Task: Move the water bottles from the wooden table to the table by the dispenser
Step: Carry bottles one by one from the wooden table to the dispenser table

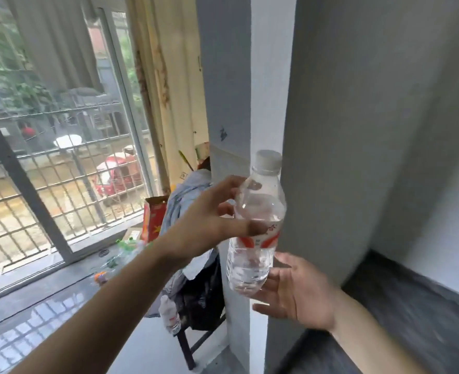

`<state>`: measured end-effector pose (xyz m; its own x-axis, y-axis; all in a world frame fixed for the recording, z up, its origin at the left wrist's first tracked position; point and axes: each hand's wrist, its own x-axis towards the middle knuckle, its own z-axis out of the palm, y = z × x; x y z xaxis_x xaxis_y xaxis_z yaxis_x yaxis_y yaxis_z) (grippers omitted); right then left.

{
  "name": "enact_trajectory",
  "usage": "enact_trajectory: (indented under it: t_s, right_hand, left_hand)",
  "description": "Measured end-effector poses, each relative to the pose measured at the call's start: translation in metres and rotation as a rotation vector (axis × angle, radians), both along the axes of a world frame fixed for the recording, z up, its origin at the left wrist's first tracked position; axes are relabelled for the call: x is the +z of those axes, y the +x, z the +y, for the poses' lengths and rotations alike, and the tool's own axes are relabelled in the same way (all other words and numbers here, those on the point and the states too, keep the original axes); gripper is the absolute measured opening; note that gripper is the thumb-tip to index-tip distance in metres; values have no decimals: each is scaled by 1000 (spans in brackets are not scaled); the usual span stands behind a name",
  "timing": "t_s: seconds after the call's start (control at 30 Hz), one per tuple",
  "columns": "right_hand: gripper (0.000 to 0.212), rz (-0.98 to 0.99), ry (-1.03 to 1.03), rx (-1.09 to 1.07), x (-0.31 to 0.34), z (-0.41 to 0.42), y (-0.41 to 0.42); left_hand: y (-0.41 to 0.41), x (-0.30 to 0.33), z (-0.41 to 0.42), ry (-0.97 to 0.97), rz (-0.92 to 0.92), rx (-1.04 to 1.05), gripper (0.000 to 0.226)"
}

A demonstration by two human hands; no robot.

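Midway through carrying, seemingly: water bottle [255,225] upright in mid-air before the grey pillar [331,130], pinched at its shoulder by left hand [209,222] fingers [232,184]. Right hand [295,290] spread wide under the base, touching or nearly so, likely to take the weight. Second bottle [170,315] waiting on the dark bench [185,346] below.

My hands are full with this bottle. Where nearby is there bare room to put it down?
The dark ledge right of the grey pillar, below the right hand, looks bare. The chair left of the pillar is crowded with clothes, a black bag and a second bottle. The left hand grips the bottle.
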<state>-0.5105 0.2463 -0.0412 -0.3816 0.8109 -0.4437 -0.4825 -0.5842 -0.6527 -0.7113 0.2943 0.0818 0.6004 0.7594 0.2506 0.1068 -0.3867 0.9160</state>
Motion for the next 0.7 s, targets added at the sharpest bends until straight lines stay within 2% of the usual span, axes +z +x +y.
enact_trajectory:
  t_s: [0.33, 0.7]
  right_hand:
    - [60, 8, -67, -502, 2, -92, 64]
    - [56, 42, -74, -966, 3, -251, 135]
  left_hand:
    - [111, -10, 0, -18, 14, -390, 51]
    - [262, -16, -105, -188, -40, -763, 74]
